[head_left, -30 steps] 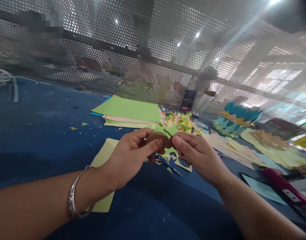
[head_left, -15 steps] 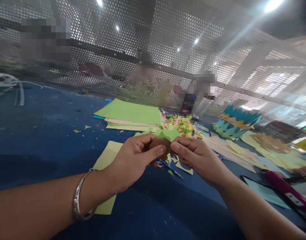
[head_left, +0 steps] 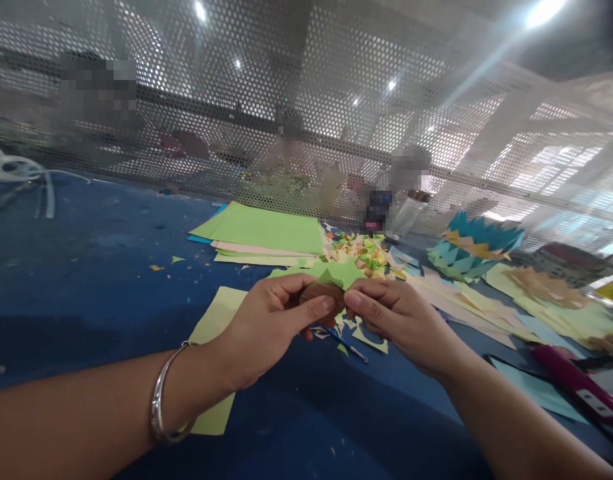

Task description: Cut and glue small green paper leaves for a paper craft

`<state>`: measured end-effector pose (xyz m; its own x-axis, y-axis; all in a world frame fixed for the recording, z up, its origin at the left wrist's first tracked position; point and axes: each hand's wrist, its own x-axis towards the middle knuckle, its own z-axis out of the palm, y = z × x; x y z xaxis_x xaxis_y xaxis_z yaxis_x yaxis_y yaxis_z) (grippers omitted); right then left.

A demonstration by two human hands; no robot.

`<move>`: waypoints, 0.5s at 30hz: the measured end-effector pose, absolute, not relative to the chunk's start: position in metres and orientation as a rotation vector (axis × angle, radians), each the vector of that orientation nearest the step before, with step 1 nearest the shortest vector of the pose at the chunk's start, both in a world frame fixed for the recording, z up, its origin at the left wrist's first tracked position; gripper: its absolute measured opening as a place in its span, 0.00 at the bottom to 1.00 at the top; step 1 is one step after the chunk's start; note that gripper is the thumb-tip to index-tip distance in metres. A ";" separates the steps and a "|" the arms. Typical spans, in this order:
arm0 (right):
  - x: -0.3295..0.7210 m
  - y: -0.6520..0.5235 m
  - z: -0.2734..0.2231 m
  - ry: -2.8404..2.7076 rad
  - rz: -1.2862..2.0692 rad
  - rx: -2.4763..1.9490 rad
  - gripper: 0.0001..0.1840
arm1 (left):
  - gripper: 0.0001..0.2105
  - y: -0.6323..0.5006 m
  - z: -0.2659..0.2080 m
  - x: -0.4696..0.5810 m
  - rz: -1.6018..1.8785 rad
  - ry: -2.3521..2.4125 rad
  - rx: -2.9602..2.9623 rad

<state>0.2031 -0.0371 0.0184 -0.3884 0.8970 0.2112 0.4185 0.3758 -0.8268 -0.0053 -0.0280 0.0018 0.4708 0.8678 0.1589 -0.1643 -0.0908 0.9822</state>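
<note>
My left hand (head_left: 273, 323) is closed, its thumb pressed on a flat, round brown piece (head_left: 320, 291) that looks like a wooden disc. Light green paper (head_left: 340, 272) with pointed edges shows just behind and above the disc. At the disc's right edge, my right hand (head_left: 399, 313) pinches thumb against fingers, seemingly on the green paper; its fingertips partly hide what they grip. Below the hands lie a blue pencil-like stick (head_left: 353, 352) and paper offcuts (head_left: 371, 339) on the blue table (head_left: 306, 427). A pale yellow sheet (head_left: 213, 417) lies partly under my left wrist.
Stacked coloured sheets (head_left: 271, 227) lie ahead, beside a heap of paper scraps (head_left: 363, 250). Rightward are a zigzag-edged paper crown (head_left: 479, 247), paper strips (head_left: 466, 307) and a magenta tool (head_left: 576, 380). White ribbon (head_left: 23, 170) sits far left. A perforated metal screen (head_left: 211, 100) borders the table; people are behind it.
Both hands stay close together with nearly the same grip. The green paper's points above the disc have shifted slightly. The whole view has moved down a little.
</note>
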 end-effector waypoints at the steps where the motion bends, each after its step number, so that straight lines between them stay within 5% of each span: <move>1: 0.203 -0.037 0.019 -1.971 0.896 -1.137 0.18 | 0.07 -0.028 0.002 -0.006 0.976 0.672 1.401; 15: 0.206 -0.035 0.023 -2.080 0.752 -1.183 0.20 | 0.09 -0.025 0.001 -0.007 0.955 0.770 1.474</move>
<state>0.2060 -0.0350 0.0233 -0.4046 0.8838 0.2350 0.5292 0.4358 -0.7280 -0.0074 -0.0247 0.0010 0.4516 0.8820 0.1347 -0.0546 -0.1234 0.9909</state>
